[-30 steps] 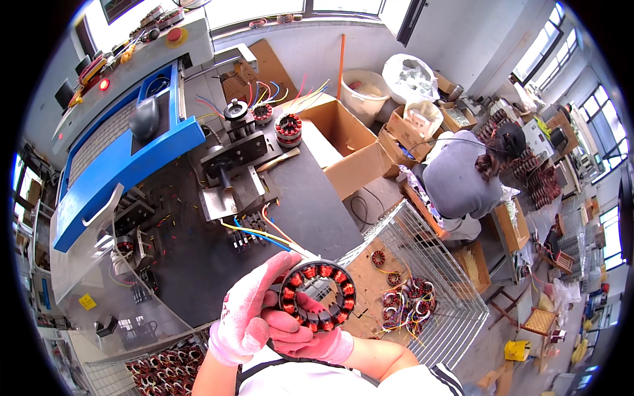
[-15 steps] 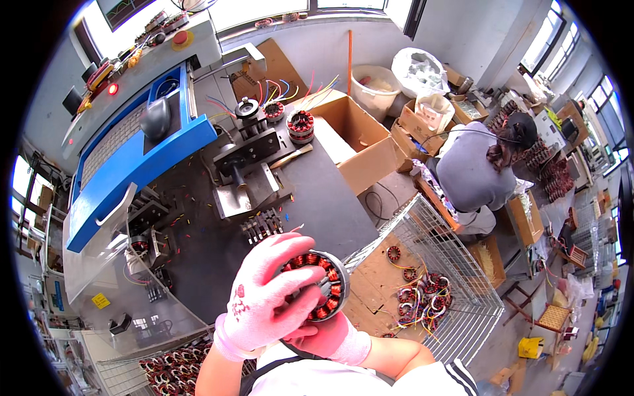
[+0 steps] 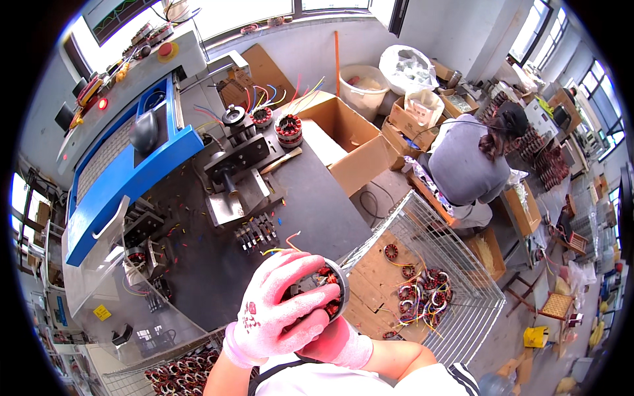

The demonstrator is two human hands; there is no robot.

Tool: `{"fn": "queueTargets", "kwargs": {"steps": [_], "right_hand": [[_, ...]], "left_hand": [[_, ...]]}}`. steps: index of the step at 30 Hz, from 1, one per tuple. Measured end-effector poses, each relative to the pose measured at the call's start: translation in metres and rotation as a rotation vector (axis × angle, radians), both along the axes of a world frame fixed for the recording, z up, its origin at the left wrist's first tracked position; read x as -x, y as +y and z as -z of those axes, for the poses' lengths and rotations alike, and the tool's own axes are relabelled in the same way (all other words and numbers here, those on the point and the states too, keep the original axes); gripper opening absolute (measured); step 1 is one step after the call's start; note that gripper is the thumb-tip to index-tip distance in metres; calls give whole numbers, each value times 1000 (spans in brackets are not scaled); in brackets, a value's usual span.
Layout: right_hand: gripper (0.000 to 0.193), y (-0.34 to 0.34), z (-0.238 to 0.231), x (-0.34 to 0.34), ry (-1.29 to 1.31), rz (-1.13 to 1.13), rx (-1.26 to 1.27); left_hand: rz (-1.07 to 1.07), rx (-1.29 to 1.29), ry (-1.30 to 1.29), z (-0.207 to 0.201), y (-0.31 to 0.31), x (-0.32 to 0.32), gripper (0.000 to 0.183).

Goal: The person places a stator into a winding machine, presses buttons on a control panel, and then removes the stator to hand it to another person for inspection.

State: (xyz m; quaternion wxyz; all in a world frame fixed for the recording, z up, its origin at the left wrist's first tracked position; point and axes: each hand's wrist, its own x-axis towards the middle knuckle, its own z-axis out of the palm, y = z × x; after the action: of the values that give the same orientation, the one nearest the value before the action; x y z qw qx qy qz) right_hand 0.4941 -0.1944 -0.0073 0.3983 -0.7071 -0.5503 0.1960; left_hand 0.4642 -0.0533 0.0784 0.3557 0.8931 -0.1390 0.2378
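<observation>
The left hand point(image 3: 281, 315), in a pink-and-white work glove, lay over the top of a round motor stator point(image 3: 325, 296), its fingers point(image 3: 300, 267) clenched across the copper windings. The right hand point(image 3: 337, 344), gloved the same way, cupped the stator from below, its fingers mostly hidden under the part and the left hand, so their exact grip could not be told beyond holding it. The stator sat near the person's chest, above the near edge of the dark desk point(image 3: 264, 218), with a few thin coloured wires point(image 3: 281, 247) sticking out of it toward the far side.

Just right of the hands stood a wire basket point(image 3: 422, 231) with more wound stators point(image 3: 422, 297) and loose leads lying on a wooden board in its bottom. Farther off on the desk sat a metal press fixture point(image 3: 234, 165), and beyond it two more stators point(image 3: 288, 129) with long coloured leads. A blue machine point(image 3: 132, 178) with a grey control panel ran along the far left. An open cardboard box point(image 3: 350, 142) stood at the far right edge of the desk. Well apart on the right, another person point(image 3: 465, 162) in a grey top sat bent over their own work among boxes
</observation>
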Motion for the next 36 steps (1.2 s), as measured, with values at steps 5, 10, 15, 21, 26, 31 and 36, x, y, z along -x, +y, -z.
{"fn": "queueTargets", "kwargs": {"steps": [5, 10, 15, 21, 26, 31, 36], "right_hand": [[49, -14, -9, 2, -61, -48, 131], [53, -39, -10, 25, 1129, 77, -184], [53, -61, -4, 80, 675, 174, -103], [49, -94, -9, 164, 709, 370, -120], [48, -125, -11, 215, 2014, 209, -941], [46, -169, -20, 246, 2594, -161, -1519], [28, -223, -31, 272, 2330, 125, -1576]], "left_hand": [[-30, -19, 11, 4, -16, 4, 51], [80, 2, -8, 8, -39, 12, 56], [193, 56, -82, 2, -57, 54, 60], [368, 101, -145, -9, -84, 116, 56], [525, 154, -184, -12, -118, 149, 56], [699, 254, -176, -9, -167, 166, 62], [843, 363, -230, -1, -239, 181, 63]]}}
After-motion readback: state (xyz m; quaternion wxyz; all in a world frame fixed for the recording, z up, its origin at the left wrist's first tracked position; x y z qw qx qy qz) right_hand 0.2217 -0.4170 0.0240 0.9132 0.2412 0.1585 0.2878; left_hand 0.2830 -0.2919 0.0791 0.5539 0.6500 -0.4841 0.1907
